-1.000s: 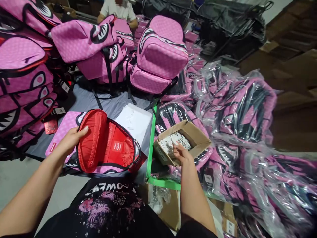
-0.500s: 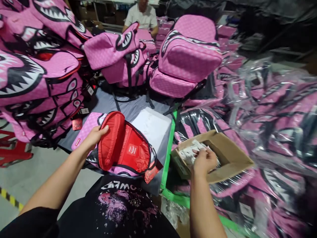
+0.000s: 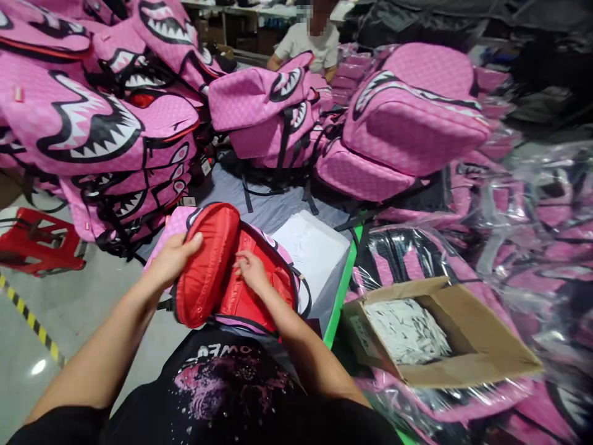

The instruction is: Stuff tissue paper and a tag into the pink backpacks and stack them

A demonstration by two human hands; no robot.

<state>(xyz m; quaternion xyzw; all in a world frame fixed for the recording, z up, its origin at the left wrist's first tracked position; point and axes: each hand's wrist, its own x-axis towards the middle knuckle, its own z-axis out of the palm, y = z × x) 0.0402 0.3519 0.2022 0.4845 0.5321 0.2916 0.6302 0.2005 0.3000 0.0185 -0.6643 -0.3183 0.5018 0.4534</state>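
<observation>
Grip of the left hand (image 3: 173, 256): fingers curled over the upper edge of the red-lined flap (image 3: 208, 278), clasping it and holding it raised. At 3 o'clock from it, the right hand (image 3: 250, 272) lies palm down on the red interior (image 3: 236, 303) with fingers bent; whether it pinches anything small cannot be told from this view. Both hands work on the open backpack (image 3: 178, 221), pink outside, which lies flat on the grey table cover (image 3: 273, 207) directly in front of the black printed shirt (image 3: 222, 383).

At 2 o'clock from the right hand, just beside the backpack, lies a white stack (image 3: 317, 247). The green table edge (image 3: 345, 290) runs past it at 3 o'clock. Beyond that edge, at 4 o'clock, a cardboard box (image 3: 486, 346) stands open with white packets (image 3: 407, 330) inside, resting on plastic-wrapped backpacks (image 3: 532, 210), which fill the side from 2 to 4 o'clock.

At 10 o'clock from the left hand rises a pile of pink shark-mouth backpacks (image 3: 92, 130). More unwrapped backpacks (image 3: 412, 117) lie at 12 to 1 o'clock, across the table. At 9 o'clock, on the floor, stand a red stool (image 3: 37, 241) and, nearer, yellow-and-black floor tape (image 3: 28, 315). At 12 o'clock, far behind the backpacks, a second person (image 3: 310, 40) sits in a light shirt
</observation>
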